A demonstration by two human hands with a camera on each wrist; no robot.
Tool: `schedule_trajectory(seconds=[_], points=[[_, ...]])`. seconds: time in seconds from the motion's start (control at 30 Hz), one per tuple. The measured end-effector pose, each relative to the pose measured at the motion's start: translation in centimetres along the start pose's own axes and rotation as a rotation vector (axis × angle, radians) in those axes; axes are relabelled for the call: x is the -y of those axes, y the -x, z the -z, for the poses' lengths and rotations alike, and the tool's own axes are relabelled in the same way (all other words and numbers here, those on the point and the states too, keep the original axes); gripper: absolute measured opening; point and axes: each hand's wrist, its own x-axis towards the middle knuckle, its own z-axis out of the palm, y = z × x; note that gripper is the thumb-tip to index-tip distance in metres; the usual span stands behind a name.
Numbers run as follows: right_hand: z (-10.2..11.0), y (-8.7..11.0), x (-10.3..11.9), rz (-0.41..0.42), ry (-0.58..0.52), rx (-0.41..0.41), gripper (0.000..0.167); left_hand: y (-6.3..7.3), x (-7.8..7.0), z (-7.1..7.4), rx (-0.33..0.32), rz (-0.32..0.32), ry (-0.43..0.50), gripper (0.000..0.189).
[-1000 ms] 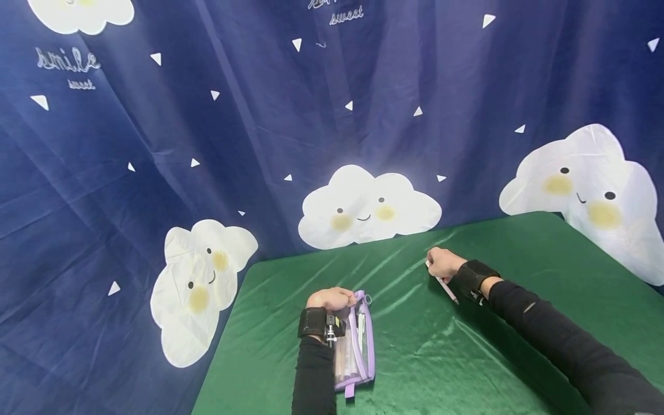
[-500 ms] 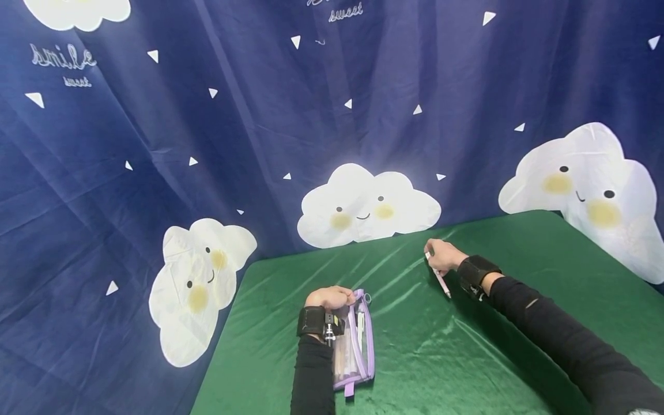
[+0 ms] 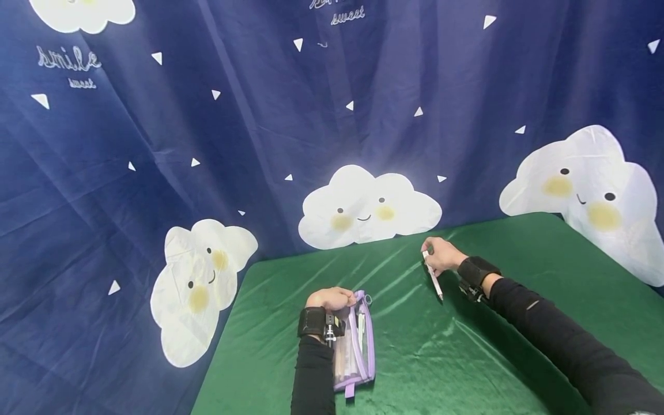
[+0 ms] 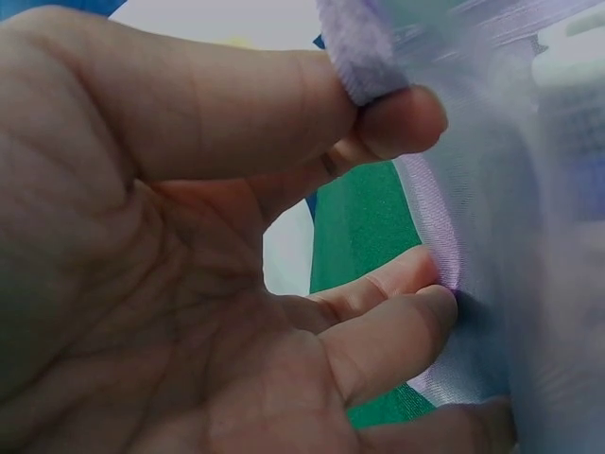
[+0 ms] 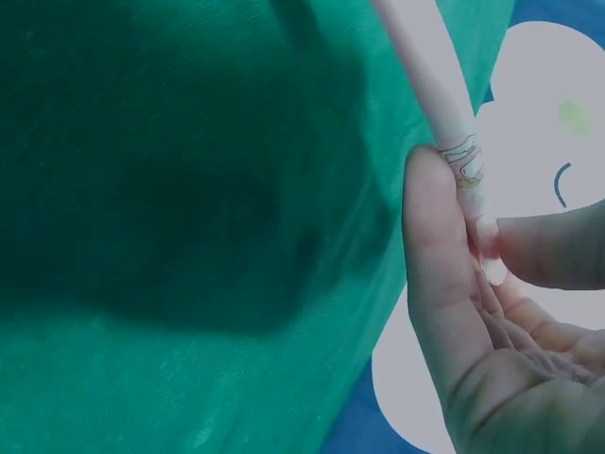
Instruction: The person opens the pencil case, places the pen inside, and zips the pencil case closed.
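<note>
My left hand (image 3: 330,298) pinches the purple edge of a see-through pencil case (image 3: 369,351) between thumb and forefinger, at its far end. In the left wrist view the other fingers rest along the mesh side (image 4: 492,284). A white pen and other slim items show inside the case. Farther right, my right hand (image 3: 442,255) holds a pale pink pen (image 3: 433,278) near one end, its tip slanting down toward me. A small printed picture on the pen's barrel (image 5: 430,76) shows in the right wrist view, beside the thumb and fingertips.
A green cloth (image 3: 415,357) covers the table. Behind it hangs a dark blue curtain (image 3: 249,115) with smiling white clouds (image 3: 369,207), close along the table's far edge. A metal ring (image 3: 369,300) sits at the far end of the case.
My right hand has moved slightly up and left with the pen, whose tip has swung left and whose barrel now shows more. My left hand and the case have stayed put.
</note>
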Motion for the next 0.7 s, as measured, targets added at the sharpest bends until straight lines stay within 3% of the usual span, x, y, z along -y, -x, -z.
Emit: schedule_trajectory(seconds=[0.53, 0.7], points=[[-0.36, -0.14, 0.15, 0.008, -0.039, -0.073, 0.031, -0.13, 0.09, -0.31, -0.002, -0.002, 0.009, 0.024], [-0.73, -0.26, 0.66, 0.056, -0.090, -0.094, 0.026, 0.09, -0.07, -0.35, -0.013, 0.008, 0.036, 0.022]])
